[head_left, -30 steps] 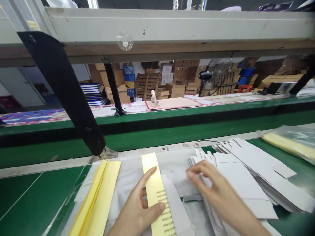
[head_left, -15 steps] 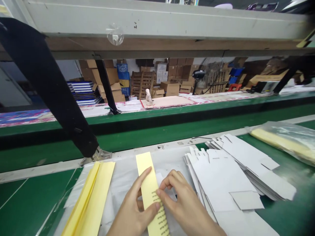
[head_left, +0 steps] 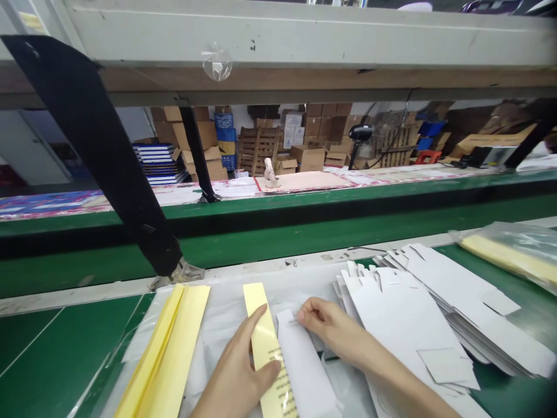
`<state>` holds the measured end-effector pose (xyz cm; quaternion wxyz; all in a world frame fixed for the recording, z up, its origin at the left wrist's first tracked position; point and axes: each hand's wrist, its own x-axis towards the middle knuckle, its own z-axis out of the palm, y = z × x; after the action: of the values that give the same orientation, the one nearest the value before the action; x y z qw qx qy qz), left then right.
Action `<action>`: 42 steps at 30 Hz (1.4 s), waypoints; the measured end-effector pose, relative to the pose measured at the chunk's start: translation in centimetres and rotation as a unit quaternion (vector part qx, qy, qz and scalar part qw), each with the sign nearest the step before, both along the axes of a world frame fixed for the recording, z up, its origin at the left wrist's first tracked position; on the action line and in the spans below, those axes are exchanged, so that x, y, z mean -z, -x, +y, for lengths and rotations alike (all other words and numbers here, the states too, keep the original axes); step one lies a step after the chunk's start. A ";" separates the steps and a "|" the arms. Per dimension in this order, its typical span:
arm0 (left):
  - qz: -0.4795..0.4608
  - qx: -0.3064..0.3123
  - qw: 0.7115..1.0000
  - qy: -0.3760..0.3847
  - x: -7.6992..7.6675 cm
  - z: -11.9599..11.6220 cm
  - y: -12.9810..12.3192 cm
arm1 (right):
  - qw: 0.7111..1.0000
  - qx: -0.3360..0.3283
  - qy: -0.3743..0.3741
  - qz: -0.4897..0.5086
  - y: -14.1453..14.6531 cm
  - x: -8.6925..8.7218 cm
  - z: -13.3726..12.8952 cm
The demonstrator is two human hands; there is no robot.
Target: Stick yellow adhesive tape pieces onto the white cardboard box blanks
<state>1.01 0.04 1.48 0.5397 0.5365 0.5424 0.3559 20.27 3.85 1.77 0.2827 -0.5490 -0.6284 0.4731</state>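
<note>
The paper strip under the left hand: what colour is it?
The paper strip is pale yellow with dark printed text, seen best in the head view.

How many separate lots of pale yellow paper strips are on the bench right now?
3: one pale yellow printed strip under the left hand, a loose pale yellow stack further left, and a pale yellow bundle inside a clear plastic bag at far right. Others may be hidden.
</note>
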 end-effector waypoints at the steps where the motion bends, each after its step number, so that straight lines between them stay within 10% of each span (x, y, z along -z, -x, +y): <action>1: 0.010 -0.002 1.000 -0.004 0.1 0.0 0.1 | 1.000 0.002 -0.002 -0.003 0.2 0.5 -0.1; 42: 0.096 -0.016 0.995 0.005 -0.7 0.0 0.7 | 0.975 0.006 -0.082 -0.208 2.0 0.7 -0.9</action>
<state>0.33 0.07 2.18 0.4820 0.5572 0.6017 0.3086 18.28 2.94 1.05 0.1929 -0.6144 -0.7063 0.2940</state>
